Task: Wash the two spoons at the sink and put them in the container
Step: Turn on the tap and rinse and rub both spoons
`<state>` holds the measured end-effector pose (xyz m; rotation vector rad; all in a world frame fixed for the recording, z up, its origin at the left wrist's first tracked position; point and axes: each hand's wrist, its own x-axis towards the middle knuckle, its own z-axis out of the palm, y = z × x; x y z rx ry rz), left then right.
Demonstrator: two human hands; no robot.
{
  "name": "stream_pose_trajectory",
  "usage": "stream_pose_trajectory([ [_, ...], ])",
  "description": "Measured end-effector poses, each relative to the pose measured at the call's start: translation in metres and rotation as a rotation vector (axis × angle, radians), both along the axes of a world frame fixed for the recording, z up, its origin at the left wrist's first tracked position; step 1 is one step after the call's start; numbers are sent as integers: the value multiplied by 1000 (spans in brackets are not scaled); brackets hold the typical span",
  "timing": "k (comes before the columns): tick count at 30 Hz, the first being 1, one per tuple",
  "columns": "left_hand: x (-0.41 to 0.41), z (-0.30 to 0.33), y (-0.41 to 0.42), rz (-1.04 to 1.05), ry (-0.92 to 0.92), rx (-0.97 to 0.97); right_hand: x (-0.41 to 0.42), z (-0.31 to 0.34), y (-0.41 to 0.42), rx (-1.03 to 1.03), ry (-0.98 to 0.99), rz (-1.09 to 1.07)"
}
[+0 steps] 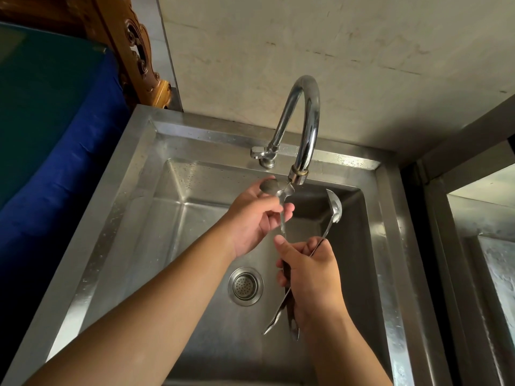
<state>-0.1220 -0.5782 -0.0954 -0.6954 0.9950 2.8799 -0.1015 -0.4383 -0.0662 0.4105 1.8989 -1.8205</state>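
1. Left hand [257, 218]: fingers curled around the bowl of the first spoon [274, 188], holding it directly beneath the faucet [299, 126] outlet. Water strikes the bowl and runs down past the fingers in a thin stream.
2. Right hand [312, 271]: closed around both handles at once, so that the two spoons cross inside the fist and their handle ends protrude below it, toward the viewer.
3. Second spoon [334, 207]: its bowl stands up and to the right of the outlet, clear of the stream, over the dark right part of the basin. Its long axis runs from the right hand diagonally up and away.
4. Governing relation: the unrinsed bowl lies just right of the water, nearer the right hand. In judgement, a small leftward shift or a turn of the right wrist brings it under the stream.
5. Surface: a stainless-steel sink [131, 190] with a wet rim and a round drain strainer [245, 286] below the hands.
6. Room: a stained pale wall behind; a blue cover [55, 162] and carved wood [136, 51] at left; another steel unit at right. The container is not in view.
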Motion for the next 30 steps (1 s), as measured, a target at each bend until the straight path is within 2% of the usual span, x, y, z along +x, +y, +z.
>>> stream_pose_trajectory([
  [8, -7, -7, 11, 119, -200, -35, 7, -8, 5, 29, 22, 27],
  [11, -6, -7, 7, 88, -155, -25, 10, -14, 9, 5, 23, 20],
  [14, -1, -8, 7, -10, -62, -127, 8, -21, 12, -117, -39, -29],
  [19, -4, -8, 9, -25, -87, -227, 6, -31, 14, -179, -99, -20],
  [25, -18, -8, 16, 38, -139, -196, 3, -36, 15, -260, -136, -40],
  [30, -30, -6, 22, 136, -173, -33, 4, -37, 18, -135, -33, 22],
])
